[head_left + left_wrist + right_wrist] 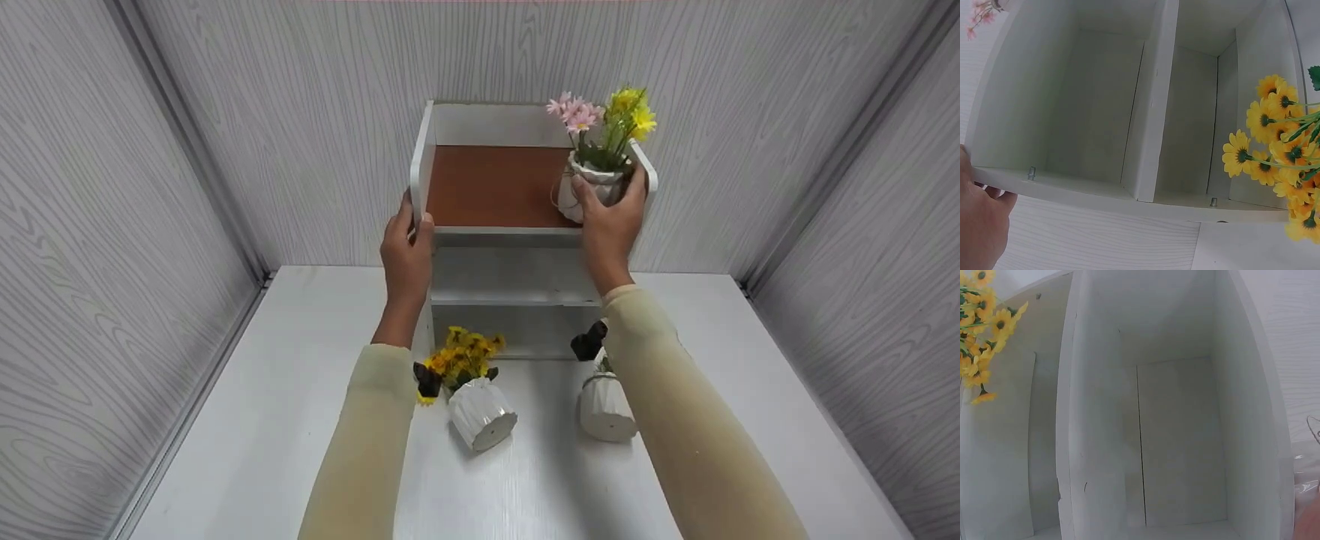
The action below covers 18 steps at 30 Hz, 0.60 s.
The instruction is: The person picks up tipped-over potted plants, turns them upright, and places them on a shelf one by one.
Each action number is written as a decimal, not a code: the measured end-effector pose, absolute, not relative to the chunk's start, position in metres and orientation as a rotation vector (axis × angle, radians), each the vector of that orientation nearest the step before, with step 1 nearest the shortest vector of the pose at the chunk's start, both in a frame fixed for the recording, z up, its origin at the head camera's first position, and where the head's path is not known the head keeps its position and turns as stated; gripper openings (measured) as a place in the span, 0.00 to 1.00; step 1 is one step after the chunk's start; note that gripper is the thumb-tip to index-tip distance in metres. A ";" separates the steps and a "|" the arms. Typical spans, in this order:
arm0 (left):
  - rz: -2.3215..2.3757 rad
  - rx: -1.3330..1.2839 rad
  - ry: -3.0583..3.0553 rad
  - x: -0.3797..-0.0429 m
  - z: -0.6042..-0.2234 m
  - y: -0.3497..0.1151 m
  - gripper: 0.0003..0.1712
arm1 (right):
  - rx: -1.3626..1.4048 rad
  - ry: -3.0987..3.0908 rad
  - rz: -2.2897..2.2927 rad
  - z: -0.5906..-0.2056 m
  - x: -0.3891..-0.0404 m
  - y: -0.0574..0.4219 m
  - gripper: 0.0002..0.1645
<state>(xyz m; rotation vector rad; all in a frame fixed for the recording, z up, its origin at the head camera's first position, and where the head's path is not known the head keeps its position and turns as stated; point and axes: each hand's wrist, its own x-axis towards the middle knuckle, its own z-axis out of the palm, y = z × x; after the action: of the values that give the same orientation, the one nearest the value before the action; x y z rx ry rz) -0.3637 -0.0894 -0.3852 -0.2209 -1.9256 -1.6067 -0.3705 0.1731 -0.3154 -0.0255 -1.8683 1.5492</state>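
A small white shelf unit [517,232] with a reddish-brown top board [487,184] stands against the back wall. My left hand [407,259] grips the front edge of its left side panel, thumb on the inner side. In the left wrist view, part of that hand [982,225] shows at the panel's edge. At the right end of the top board, my right hand [611,232] holds a white flower pot [598,177] between thumb and fingers. Pink flowers [576,112] and yellow flowers [631,112] rise from this pot. Its base is partly hidden behind the hand.
On the white table [247,420], a white pot [482,414] with yellow flowers [465,351] lies tilted before the shelf. Another white pot [606,409] is at the right, partly covered by the right sleeve [686,405]. Wood-patterned walls [337,75] enclose the table at back and sides.
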 end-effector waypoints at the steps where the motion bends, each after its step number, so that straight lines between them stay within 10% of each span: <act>1: -1.600 -0.218 -1.928 -0.364 -0.385 -0.089 0.33 | -0.015 -1.861 1.550 -0.316 -0.369 0.174 0.59; 18: -1.565 -0.204 -1.908 -0.366 -0.387 -0.086 0.33 | 0.113 -1.878 1.646 -0.328 -0.287 0.192 0.49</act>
<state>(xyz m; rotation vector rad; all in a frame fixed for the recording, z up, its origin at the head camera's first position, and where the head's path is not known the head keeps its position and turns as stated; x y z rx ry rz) -0.3658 -0.0856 -0.3867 -0.2041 -1.9079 -1.5653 -0.2871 0.1920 -0.3284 0.1130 -1.8780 1.6457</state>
